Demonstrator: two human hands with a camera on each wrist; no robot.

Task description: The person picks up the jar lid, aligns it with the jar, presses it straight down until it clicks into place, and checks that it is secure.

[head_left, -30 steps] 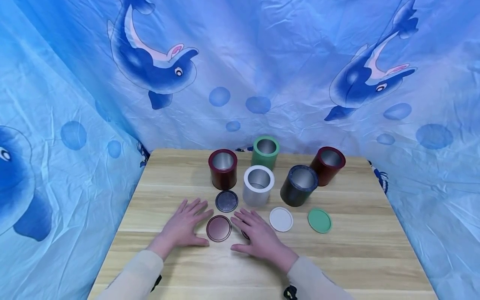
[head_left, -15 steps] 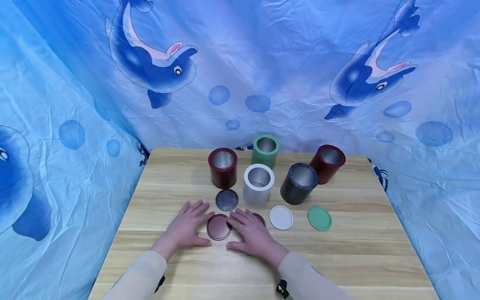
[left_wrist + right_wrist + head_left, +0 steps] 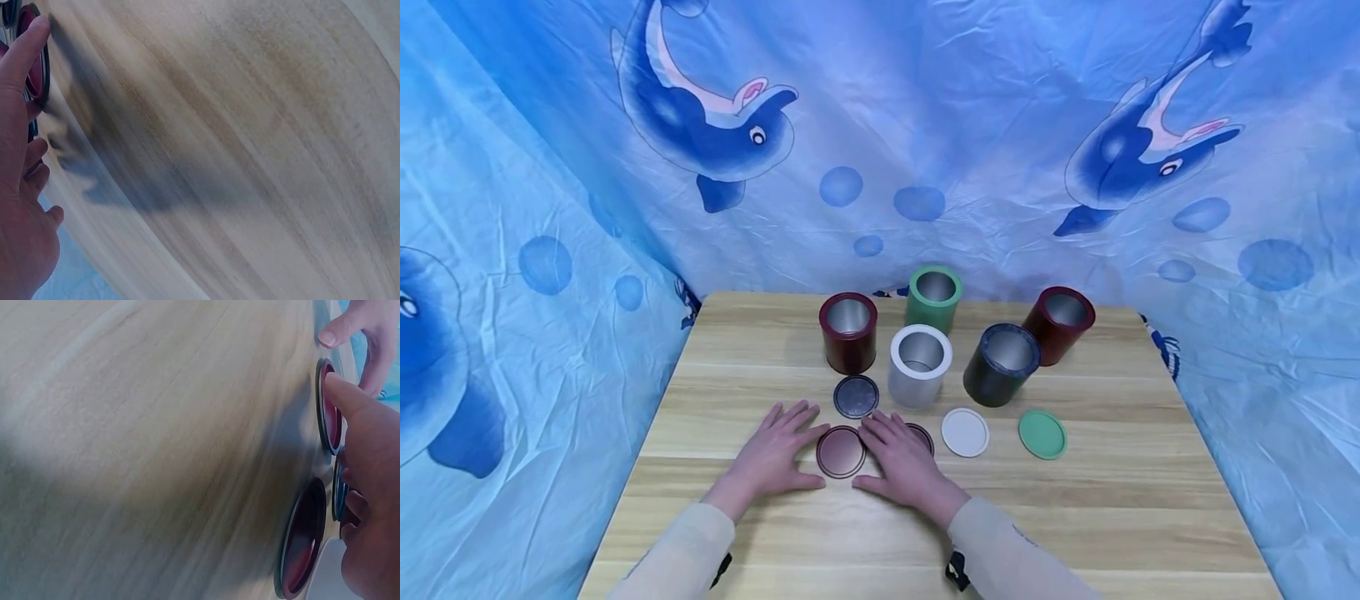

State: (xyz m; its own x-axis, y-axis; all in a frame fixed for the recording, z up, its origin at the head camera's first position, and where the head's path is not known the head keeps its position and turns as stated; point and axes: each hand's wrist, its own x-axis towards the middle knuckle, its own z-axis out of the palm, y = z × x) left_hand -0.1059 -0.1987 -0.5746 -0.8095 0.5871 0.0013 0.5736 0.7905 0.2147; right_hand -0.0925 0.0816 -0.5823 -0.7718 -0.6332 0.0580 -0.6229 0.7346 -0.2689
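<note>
Between my two hands a dark red lid (image 3: 841, 452) lies flat on the wooden table. My left hand (image 3: 771, 458) is spread at its left side, fingers extended, holding nothing. My right hand (image 3: 906, 462) sits at its right side, fingers fairly straight, fingertips by the lid's edge; whether they touch it I cannot tell. A second dark red lid (image 3: 921, 437) is partly covered by the right hand, and shows whole as a dark lid (image 3: 303, 540) in the right wrist view. Just beyond the fingertips lies a black lid (image 3: 856, 397).
A white lid (image 3: 966, 432) and a green lid (image 3: 1042, 434) lie to the right. Behind stand open cans: dark red (image 3: 848, 337), white (image 3: 916, 383), green (image 3: 932, 312), black (image 3: 996, 375) and another dark red can (image 3: 1052, 333). A blue dolphin curtain (image 3: 880, 167) surrounds the table.
My right hand has shifted left towards the middle dark red lid, uncovering more of the second dark red lid. My left hand has stayed almost in place, and the cans have not moved.
</note>
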